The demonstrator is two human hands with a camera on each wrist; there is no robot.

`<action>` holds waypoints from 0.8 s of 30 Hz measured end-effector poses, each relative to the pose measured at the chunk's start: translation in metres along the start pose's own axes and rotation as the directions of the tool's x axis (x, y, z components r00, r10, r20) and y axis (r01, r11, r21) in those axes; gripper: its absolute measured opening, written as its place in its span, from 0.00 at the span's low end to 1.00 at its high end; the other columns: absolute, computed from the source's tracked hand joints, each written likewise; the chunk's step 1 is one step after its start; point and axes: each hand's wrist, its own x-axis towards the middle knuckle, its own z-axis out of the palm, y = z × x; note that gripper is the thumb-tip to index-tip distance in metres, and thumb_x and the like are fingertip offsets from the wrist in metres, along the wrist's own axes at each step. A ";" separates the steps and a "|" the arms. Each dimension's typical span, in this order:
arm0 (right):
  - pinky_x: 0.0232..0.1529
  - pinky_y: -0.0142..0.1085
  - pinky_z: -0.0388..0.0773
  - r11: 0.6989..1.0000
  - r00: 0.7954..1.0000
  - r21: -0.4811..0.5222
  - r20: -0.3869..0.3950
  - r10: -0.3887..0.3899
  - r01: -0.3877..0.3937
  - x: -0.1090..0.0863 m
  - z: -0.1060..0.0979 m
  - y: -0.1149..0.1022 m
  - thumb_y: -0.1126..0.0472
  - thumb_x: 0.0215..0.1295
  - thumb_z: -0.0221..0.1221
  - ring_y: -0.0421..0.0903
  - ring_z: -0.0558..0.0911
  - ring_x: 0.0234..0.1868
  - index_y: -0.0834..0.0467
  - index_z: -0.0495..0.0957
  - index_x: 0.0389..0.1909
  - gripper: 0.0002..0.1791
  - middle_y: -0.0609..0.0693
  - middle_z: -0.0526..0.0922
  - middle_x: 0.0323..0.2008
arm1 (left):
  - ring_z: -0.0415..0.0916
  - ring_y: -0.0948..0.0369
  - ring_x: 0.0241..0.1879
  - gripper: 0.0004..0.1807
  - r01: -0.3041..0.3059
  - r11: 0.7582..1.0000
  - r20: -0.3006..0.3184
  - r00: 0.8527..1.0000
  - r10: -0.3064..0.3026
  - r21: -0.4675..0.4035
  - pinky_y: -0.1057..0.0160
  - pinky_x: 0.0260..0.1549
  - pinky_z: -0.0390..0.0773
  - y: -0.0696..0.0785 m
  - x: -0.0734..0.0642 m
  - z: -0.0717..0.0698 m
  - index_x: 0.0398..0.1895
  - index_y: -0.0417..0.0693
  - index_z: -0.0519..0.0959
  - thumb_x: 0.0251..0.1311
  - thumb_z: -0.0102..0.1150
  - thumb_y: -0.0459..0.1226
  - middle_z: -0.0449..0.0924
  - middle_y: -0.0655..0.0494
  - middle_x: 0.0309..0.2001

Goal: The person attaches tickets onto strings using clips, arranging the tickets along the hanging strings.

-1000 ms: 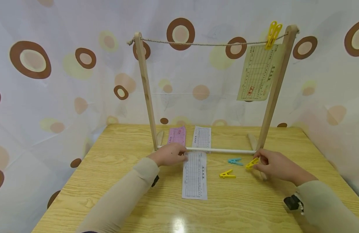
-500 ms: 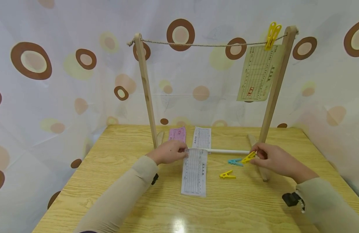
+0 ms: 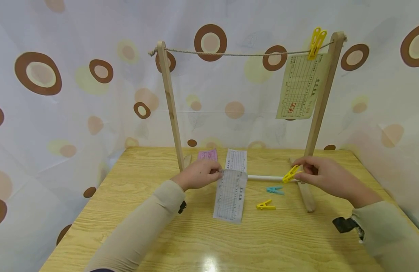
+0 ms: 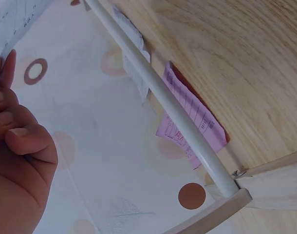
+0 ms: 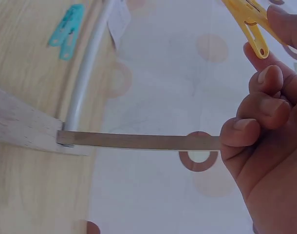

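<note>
My left hand [image 3: 200, 174] pinches a white printed slip [image 3: 231, 196] at its upper left corner, and the slip hangs down in front of the white rod. In the left wrist view a piece of that slip [image 4: 14, 22] shows beyond the thumb and finger. Between thumb and forefinger, my right hand [image 3: 326, 177] holds a yellow clothespin [image 3: 291, 174] near the rack's right post. The right wrist view shows this clothespin [image 5: 250, 22] from close by, its handles at the fingers. A blue clothespin [image 3: 275, 190] and another yellow clothespin [image 3: 265, 204] lie on the table.
A wooden rack with a left post [image 3: 171, 105] and right post [image 3: 323, 94] carries a rope [image 3: 226, 54]. A yellow slip [image 3: 299, 87] hangs there by yellow clothespins [image 3: 317, 44]. Behind the white rod [image 3: 267, 178] lie a pink slip [image 3: 208, 155] and a white slip [image 3: 236, 159].
My left hand has lifted the white slip off the table, up and slightly right. The right hand has raised the yellow clothespin from the table.
</note>
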 end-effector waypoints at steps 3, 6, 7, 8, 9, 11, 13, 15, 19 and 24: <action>0.20 0.35 0.65 0.999 0.999 -0.023 -0.027 -0.035 0.035 0.000 -0.008 -0.003 0.52 0.71 0.64 0.41 0.65 0.20 0.55 0.80 0.55 0.17 0.46 0.71 0.25 | 0.69 0.66 0.26 0.10 0.001 1.000 -0.009 1.000 -0.001 -0.004 0.66 0.28 0.69 0.003 0.000 -0.001 0.37 0.51 0.82 0.74 0.52 0.39 0.76 0.62 0.28; 0.21 0.34 0.65 0.996 0.996 -0.060 -0.060 -0.072 0.069 0.001 -0.015 -0.007 0.55 0.70 0.65 0.39 0.65 0.20 0.55 0.81 0.53 0.15 0.44 0.71 0.25 | 0.69 0.66 0.26 0.10 0.003 1.000 -0.026 1.000 -0.004 -0.021 0.66 0.27 0.70 0.005 0.001 -0.002 0.37 0.50 0.83 0.74 0.51 0.39 0.77 0.61 0.29; 0.22 0.34 0.65 0.994 0.994 -0.067 -0.069 -0.085 0.081 0.001 -0.017 -0.008 0.56 0.69 0.65 0.39 0.65 0.20 0.55 0.81 0.53 0.14 0.43 0.71 0.25 | 0.70 0.66 0.26 0.11 0.005 0.999 -0.033 0.999 -0.006 -0.033 0.66 0.27 0.71 0.005 0.001 -0.003 0.38 0.50 0.83 0.74 0.51 0.38 0.78 0.61 0.29; 0.22 0.33 0.65 0.993 0.992 -0.080 -0.083 -0.099 0.092 0.002 -0.019 -0.010 0.56 0.69 0.66 0.38 0.65 0.20 0.55 0.82 0.52 0.14 0.43 0.71 0.24 | 0.71 0.66 0.26 0.11 0.005 0.999 -0.041 0.999 -0.007 -0.047 0.67 0.27 0.72 0.006 0.001 -0.004 0.38 0.49 0.83 0.74 0.51 0.38 0.78 0.61 0.29; 0.22 0.33 0.65 0.991 0.990 -0.086 -0.090 -0.106 0.099 0.002 -0.022 -0.011 0.56 0.69 0.66 0.38 0.65 0.20 0.55 0.82 0.52 0.14 0.42 0.71 0.24 | 0.72 0.66 0.26 0.11 0.004 0.998 -0.051 0.999 -0.007 -0.062 0.67 0.27 0.73 0.007 0.001 -0.005 0.38 0.49 0.83 0.75 0.51 0.38 0.79 0.60 0.30; 0.23 0.34 0.65 0.988 0.987 -0.102 -0.103 -0.124 0.113 0.004 -0.028 -0.016 0.57 0.68 0.67 0.38 0.66 0.21 0.55 0.82 0.51 0.14 0.42 0.71 0.24 | 0.74 0.66 0.27 0.11 -0.004 0.996 -0.073 0.997 -0.003 -0.088 0.67 0.27 0.77 0.010 0.001 -0.007 0.38 0.48 0.83 0.75 0.50 0.36 0.80 0.60 0.32; 0.23 0.34 0.65 0.985 0.984 -0.121 -0.114 -0.137 0.123 0.005 -0.033 -0.021 0.57 0.68 0.67 0.39 0.67 0.21 0.55 0.82 0.52 0.14 0.42 0.72 0.25 | 0.74 0.66 0.28 0.11 -0.015 0.996 -0.097 0.995 0.006 -0.087 0.67 0.28 0.77 0.012 0.002 -0.010 0.38 0.47 0.83 0.75 0.50 0.36 0.79 0.59 0.33; 0.23 0.34 0.65 0.982 0.983 -0.142 -0.119 -0.140 0.122 0.008 -0.038 -0.026 0.56 0.68 0.66 0.39 0.68 0.22 0.55 0.82 0.52 0.14 0.43 0.72 0.25 | 0.71 0.65 0.27 0.10 -0.023 0.998 -0.120 0.993 0.015 -0.066 0.68 0.27 0.75 0.014 0.002 -0.013 0.38 0.47 0.82 0.75 0.50 0.36 0.77 0.59 0.32; 0.24 0.34 0.66 0.981 0.984 -0.166 -0.130 -0.124 0.102 0.012 -0.043 -0.036 0.55 0.67 0.67 0.40 0.68 0.23 0.53 0.82 0.53 0.16 0.43 0.72 0.26 | 0.66 0.63 0.27 0.11 -0.012 1.000 -0.148 0.989 0.012 0.001 0.65 0.27 0.66 0.019 0.004 -0.020 0.38 0.50 0.82 0.75 0.49 0.38 0.73 0.58 0.31; 0.24 0.33 0.65 0.970 0.972 -0.190 -0.151 -0.180 0.150 0.015 -0.049 -0.045 0.58 0.66 0.68 0.39 0.67 0.23 0.53 0.82 0.53 0.15 0.43 0.71 0.25 | 0.68 0.61 0.31 0.10 -0.010 1.000 -0.186 0.983 0.006 -0.018 0.64 0.29 0.67 0.027 0.009 -0.029 0.37 0.50 0.81 0.74 0.49 0.38 0.74 0.58 0.32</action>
